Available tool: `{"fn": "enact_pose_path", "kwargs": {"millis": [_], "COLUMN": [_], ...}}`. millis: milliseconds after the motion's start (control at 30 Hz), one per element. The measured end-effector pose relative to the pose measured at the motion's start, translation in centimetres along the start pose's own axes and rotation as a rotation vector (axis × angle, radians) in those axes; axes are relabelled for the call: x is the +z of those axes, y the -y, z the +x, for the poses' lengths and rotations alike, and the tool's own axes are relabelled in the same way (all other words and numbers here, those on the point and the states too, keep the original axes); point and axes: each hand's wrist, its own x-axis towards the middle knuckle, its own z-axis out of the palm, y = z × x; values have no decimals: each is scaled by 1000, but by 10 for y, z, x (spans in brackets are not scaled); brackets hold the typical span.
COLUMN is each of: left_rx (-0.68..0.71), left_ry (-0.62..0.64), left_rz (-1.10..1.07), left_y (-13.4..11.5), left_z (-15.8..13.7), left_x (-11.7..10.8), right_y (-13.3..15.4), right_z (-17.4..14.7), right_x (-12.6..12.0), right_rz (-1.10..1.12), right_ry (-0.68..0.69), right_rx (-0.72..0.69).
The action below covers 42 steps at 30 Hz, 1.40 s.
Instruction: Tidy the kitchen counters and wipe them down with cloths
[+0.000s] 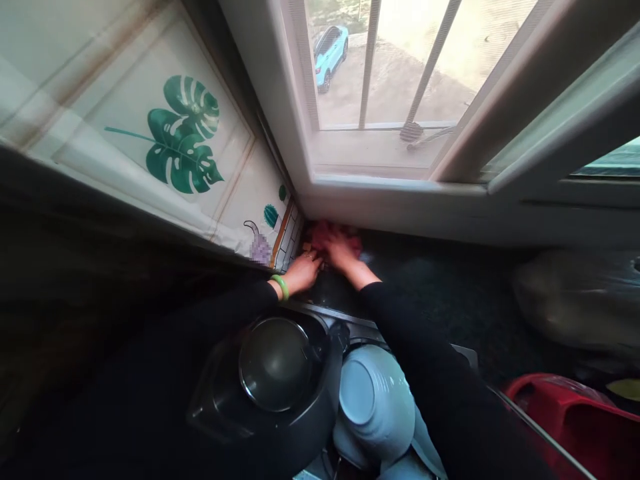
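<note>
In the far corner of the dark countertop (430, 273), below the window, my right hand (341, 252) presses down on a crumpled red cloth (323, 233), fingers closed over it. My left hand (303, 272), with a green bangle (281, 287) at the wrist, is right beside it, close to the wall. Its fingers are bent together near the cloth's edge; what they hold, if anything, is too small and dark to make out. A small orange-brown bit shows just beyond the left fingers.
Below my forearms stand a dark pot-like vessel with a round metal piece (275, 363) and stacked upside-down pale bowls (375, 400). A red plastic basket (575, 420) and a filled clear plastic bag (575, 300) are at right. The window frame (400, 187) borders the counter.
</note>
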Motion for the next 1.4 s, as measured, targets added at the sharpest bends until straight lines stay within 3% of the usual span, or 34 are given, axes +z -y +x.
{"fn": "enact_pose_path", "kwargs": {"millis": [100, 267, 367, 500, 600, 700, 800, 867, 967, 1100, 1267, 1400], "left_rx": [233, 312, 300, 323, 385, 340, 178, 72, 17, 54, 80, 82], "left_ry": [22, 30, 28, 45, 15, -69, -191, -286, -370, -388, -342, -289], "left_rz": [465, 509, 484, 439, 349, 263, 170, 96, -11, -104, -127, -88], "left_y": [14, 33, 33, 30, 45, 77, 105, 111, 105, 88, 79, 71], "left_z": [5, 11, 14, 8, -20, -61, -89, -93, -84, -73, -70, -70], "left_x": [1, 5, 6, -2, -8, -2, 17, 33, 57, 75, 74, 70], "right_y": [-26, -77, -63, -18, -2, 0, 4, 14, 34, 49, 41, 35], "right_z": [-18, -97, -133, -172, -204, -223, -210, -189, -156, -129, -118, -124], "right_x": [-3, -32, -25, -9, -18, -31, -27, -15, 8, 26, 4, -12], "right_rz": [-45, -125, -128, -122, -223, -294, -222, -167, -143, -91, 56, -119], "right_ry": [-14, -279, -304, -192, -109, -38, 75, 156, 242, 289, 294, 318], "right_rx": [25, 284, 292, 167, 213, 288, 173, 66, -15, -54, 19, -4]}}
